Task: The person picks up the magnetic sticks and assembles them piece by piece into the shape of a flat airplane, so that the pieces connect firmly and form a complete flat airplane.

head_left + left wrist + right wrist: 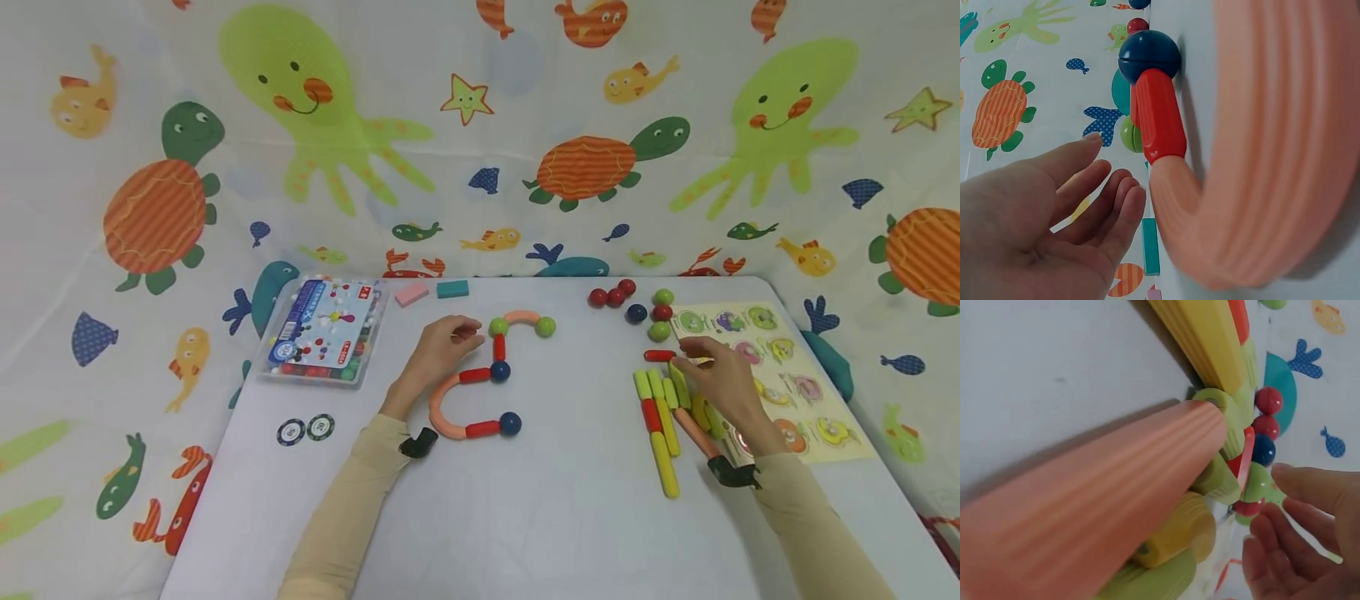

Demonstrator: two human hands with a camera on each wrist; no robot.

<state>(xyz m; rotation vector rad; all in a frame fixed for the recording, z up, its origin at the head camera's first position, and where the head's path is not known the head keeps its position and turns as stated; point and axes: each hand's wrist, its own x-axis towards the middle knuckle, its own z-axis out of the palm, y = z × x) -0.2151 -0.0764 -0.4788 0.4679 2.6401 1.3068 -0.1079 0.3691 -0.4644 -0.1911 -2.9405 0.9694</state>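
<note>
1. Left hand [438, 357] holds nothing; its thumb stands apart from the loosely bent fingers.
2. Right hand [723, 379] is likewise relaxed, with nothing visible between thumb and fingers; whether it touches something below, I cannot tell.
3. Just beside the left hand, on the white table [585, 508], lies a ridged peach arc [436, 407], joined to short red rods [483, 429] with glossy dark-blue balls [510, 423].
4. Near the right hand lie ridged yellow rods [664, 467], light-green rods [642, 384] and one straight peach rod [695, 432].

Toys [510, 423] and cartoon cloth [420, 67] suggest a playroom.
</note>
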